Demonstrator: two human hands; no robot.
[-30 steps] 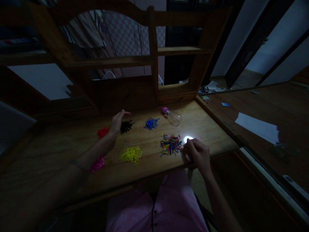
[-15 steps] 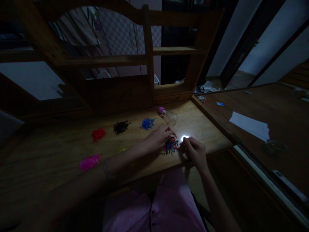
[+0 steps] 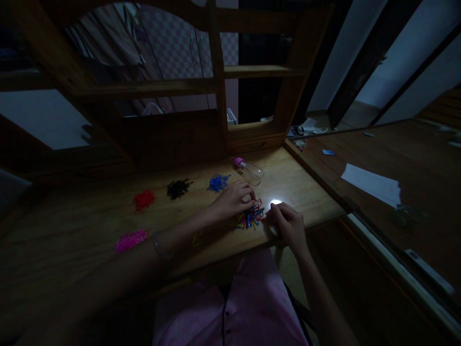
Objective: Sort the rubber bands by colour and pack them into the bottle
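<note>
A mixed pile of small rubber bands (image 3: 249, 219) in red, blue, yellow and black lies on the wooden desk (image 3: 309, 192). Over its upper left side is my left hand (image 3: 236, 198), its fingers curled and pinched at a red band (image 3: 258, 203). To the pile's right, my right hand (image 3: 290, 223) has thumb and forefinger closed at the pile's edge. Whatever is between those fingertips is too small to make out. Sorted heaps of blue bands (image 3: 218, 182), black bands (image 3: 178, 189), red bands (image 3: 144, 200) and pink bands (image 3: 130, 240) lie leftward. Some yellow bands (image 3: 196, 238) show beyond my left forearm.
A clear bottle with a pink top (image 3: 254, 174) lies behind the pile. A bright light spot (image 3: 276, 203) falls beside my right hand. Wooden shelves (image 3: 266, 72) rise at the desk's back. White papers (image 3: 372, 185) rest on the brown surface to the right.
My left hand has shifted slightly left and its fingers have curled more at the pile. The right hand stays nearly in place. The whole view has tilted a little.
</note>
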